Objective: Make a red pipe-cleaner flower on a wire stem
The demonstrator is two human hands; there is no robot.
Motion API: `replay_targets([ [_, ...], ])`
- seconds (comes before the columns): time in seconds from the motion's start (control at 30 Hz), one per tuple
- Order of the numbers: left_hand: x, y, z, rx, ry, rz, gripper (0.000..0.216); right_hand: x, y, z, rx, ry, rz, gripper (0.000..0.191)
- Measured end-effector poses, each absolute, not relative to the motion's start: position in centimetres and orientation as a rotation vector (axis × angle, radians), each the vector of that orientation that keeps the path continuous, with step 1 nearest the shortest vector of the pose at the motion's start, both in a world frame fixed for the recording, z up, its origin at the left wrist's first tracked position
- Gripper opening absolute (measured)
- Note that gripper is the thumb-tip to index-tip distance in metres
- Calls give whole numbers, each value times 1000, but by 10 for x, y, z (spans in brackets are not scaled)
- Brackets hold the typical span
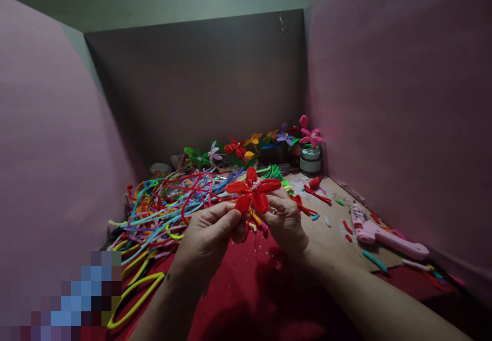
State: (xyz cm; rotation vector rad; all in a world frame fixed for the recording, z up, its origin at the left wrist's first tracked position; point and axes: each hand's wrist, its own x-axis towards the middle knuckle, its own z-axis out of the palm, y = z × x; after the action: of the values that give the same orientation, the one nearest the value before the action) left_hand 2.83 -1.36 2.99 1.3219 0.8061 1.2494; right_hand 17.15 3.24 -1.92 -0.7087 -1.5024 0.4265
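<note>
I hold a red pipe-cleaner flower (252,192) up in front of me with both hands. My left hand (207,236) is closed, its thumb and fingers pinching the flower's base from the left. My right hand (283,218) is closed on the base from the right, just below the petals. The stem under the petals is hidden between my fingers. A big tangle of coloured pipe cleaners (161,210) lies on the table just behind and left of my hands.
Finished pipe-cleaner flowers (253,146) stand along the back wall beside a small round tin (310,160). A pink glue gun (380,236) lies on a wooden board (338,228) at right, among cut scraps. Pink panels wall both sides; a red cloth (246,290) covers the near table.
</note>
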Motion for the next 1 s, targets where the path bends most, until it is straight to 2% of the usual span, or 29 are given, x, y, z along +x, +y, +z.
replay_targets([
  [0.1,32,-9,21,1131,683,1339,14,170,31,-17,-727,-1500,429,15],
  [0.3,31,-3,11,1132,574,1343,19,171,33,-19,-728,-1483,396,16],
  [0.47,36,-11,6,1229,517,1183,46,174,33,-19,-685,-1492,337,19],
  [0.57,48,-20,9,1213,547,1151,48,175,32,-21,-669,-1499,322,19],
  [0.8,72,-25,18,1073,649,1293,17,175,33,-22,-676,-1520,311,16],
  [1.0,71,-20,11,1212,666,1349,12,175,30,-20,-672,-1541,299,14],
])
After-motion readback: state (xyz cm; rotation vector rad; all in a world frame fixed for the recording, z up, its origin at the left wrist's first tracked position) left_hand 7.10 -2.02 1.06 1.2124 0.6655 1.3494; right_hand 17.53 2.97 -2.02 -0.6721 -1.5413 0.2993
